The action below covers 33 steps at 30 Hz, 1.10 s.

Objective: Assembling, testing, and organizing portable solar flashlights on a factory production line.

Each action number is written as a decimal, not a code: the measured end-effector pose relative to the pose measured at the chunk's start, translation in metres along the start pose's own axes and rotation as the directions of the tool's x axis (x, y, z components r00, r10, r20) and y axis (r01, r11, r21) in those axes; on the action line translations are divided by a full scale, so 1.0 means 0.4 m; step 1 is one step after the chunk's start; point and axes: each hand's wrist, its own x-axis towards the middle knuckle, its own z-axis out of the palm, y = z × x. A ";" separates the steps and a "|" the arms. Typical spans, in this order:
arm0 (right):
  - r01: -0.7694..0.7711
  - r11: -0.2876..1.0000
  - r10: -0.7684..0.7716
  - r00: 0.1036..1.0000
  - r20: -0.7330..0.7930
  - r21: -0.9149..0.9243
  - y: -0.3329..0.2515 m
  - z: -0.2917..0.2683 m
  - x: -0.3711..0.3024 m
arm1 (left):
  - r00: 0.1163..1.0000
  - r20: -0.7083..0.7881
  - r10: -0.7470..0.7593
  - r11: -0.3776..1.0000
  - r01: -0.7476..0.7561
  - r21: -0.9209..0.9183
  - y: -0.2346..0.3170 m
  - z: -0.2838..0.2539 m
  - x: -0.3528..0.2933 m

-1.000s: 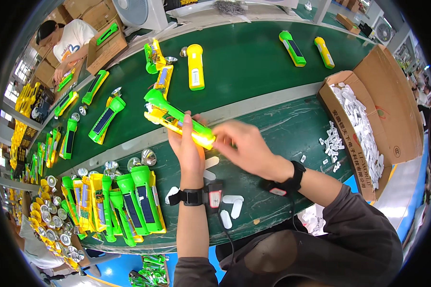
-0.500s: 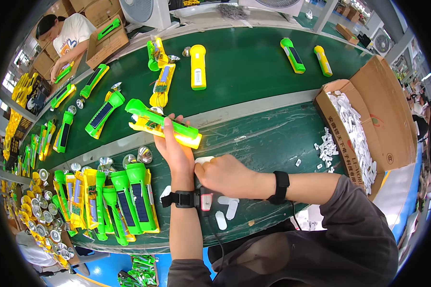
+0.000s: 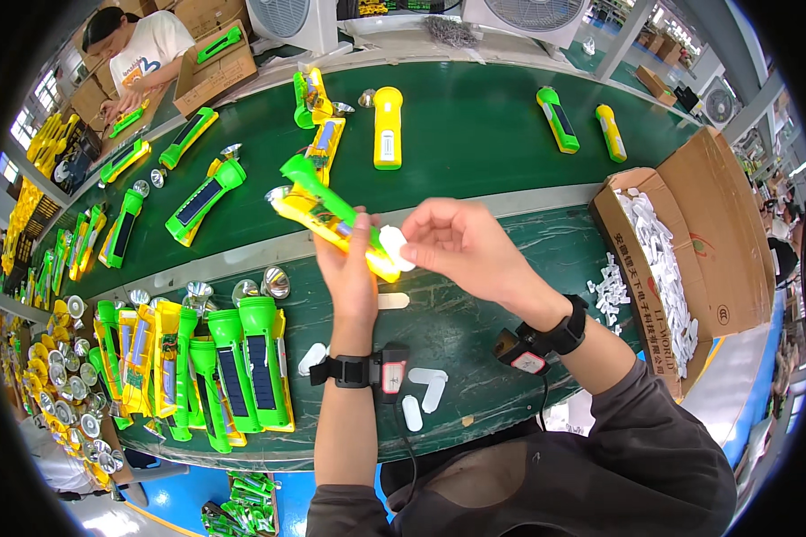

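My left hand [image 3: 347,273] is closed around a green and yellow flashlight [image 3: 318,215], whose two shell halves stand apart, with wiring showing between them. Between the thumb and fingers of my right hand [image 3: 470,246] is a white oval plastic piece [image 3: 396,249], set against the flashlight's lower end. Whether it sits in the shell I cannot tell. Below the hands lies another pale oval piece [image 3: 392,301] on the green worktable [image 3: 501,358]. More white pieces [image 3: 432,390] lie near my left wrist.
Several green and yellow flashlights [image 3: 261,367] stand packed together on the left. Others, like a yellow flashlight [image 3: 388,134], lie on the green belt [image 3: 475,116] beyond. At right, a cardboard box [image 3: 631,259] holds many white parts, with small white parts [image 3: 609,291] beside it. A co-worker [image 3: 143,63] sits far left.
My right hand has lifted from the tabletop beside my left wrist, bringing a white oval piece up to the flashlight. The flashlight's halves are spread wider at its lower end.
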 end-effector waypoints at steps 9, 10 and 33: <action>0.208 0.840 -0.368 0.897 -0.244 -0.501 0.018 0.088 0.089 | 0.982 0.134 0.131 0.973 -0.153 0.171 -0.028 0.019 -0.021; 0.211 0.839 -0.370 0.897 -0.243 -0.501 0.025 0.097 0.093 | 0.982 0.135 0.133 0.973 -0.156 0.171 -0.028 0.024 -0.020; 0.361 0.705 -0.534 0.836 -0.123 -0.611 0.083 0.109 0.069 | 0.993 0.099 0.066 0.994 -0.075 0.084 -0.041 -0.004 -0.014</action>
